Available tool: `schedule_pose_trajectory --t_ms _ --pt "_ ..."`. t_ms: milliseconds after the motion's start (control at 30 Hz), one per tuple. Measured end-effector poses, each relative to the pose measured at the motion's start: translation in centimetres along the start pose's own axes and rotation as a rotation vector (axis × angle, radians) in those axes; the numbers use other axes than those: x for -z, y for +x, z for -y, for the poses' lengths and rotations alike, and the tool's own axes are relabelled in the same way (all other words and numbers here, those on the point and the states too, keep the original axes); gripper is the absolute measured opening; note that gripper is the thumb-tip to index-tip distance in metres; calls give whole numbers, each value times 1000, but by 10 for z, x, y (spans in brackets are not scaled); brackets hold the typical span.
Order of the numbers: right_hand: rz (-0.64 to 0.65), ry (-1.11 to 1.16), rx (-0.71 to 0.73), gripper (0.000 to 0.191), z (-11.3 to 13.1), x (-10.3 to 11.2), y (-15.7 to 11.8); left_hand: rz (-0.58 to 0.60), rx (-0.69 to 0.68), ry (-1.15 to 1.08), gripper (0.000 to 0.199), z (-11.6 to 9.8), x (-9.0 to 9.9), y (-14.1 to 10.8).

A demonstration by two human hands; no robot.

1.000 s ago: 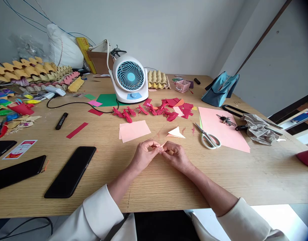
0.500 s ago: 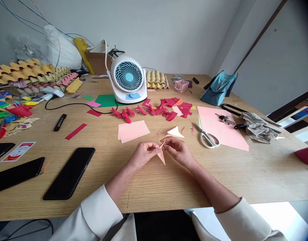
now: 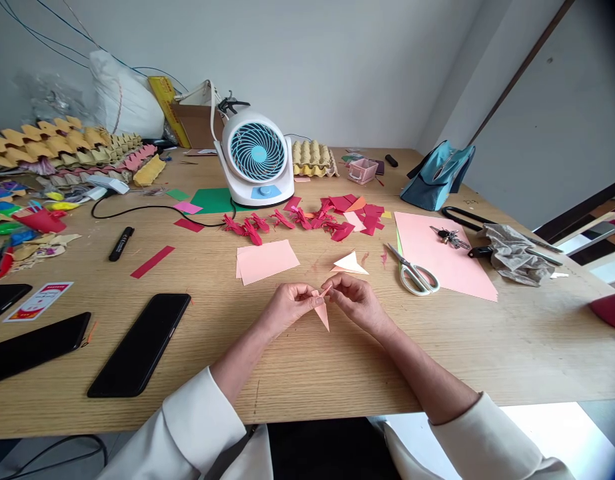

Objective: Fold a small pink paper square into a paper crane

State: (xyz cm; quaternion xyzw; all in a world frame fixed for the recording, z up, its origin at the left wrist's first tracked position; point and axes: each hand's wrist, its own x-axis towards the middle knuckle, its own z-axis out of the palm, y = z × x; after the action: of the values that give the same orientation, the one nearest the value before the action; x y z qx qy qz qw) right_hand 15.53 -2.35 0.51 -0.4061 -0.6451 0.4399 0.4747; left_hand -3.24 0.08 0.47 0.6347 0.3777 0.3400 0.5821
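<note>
A small folded piece of pink paper [image 3: 323,315] is pinched between both hands, its long point hanging down toward me. My left hand [image 3: 291,308] grips it from the left, and my right hand [image 3: 356,303] closes on its upper right tip. Just beyond my right hand lies a pale folded paper [image 3: 351,263]. Pink rectangular sheets [image 3: 268,261] rest on the table beyond my left hand. White-handled scissors [image 3: 418,277] lie to the right, touching a large pink sheet [image 3: 457,273].
Red folded pieces and scraps [image 3: 301,219] stretch in front of a white fan [image 3: 257,160]. Phones [image 3: 140,347] and a black marker [image 3: 121,244] lie on the left. A blue bag [image 3: 435,179], keys [image 3: 452,238] and crumpled grey cloth [image 3: 515,257] are on the right.
The upper tip of the folded pink paper has tilted further right with my right fingers. Its lower point has shifted slightly down. Both hands stay nearly in place.
</note>
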Motion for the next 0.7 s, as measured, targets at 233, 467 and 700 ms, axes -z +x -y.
schedule_pose_trajectory --t_ms 233,467,700 --pt "-13 -32 -28 10 1 -2 0 12 -48 76 36 1 1 0" --pt "4 -47 -24 2 2 -5 -2 -3 -137 156 29 2 -1 2" --pt "9 -113 24 5 8 -6 -4 3 -148 146 27 4 0 3"
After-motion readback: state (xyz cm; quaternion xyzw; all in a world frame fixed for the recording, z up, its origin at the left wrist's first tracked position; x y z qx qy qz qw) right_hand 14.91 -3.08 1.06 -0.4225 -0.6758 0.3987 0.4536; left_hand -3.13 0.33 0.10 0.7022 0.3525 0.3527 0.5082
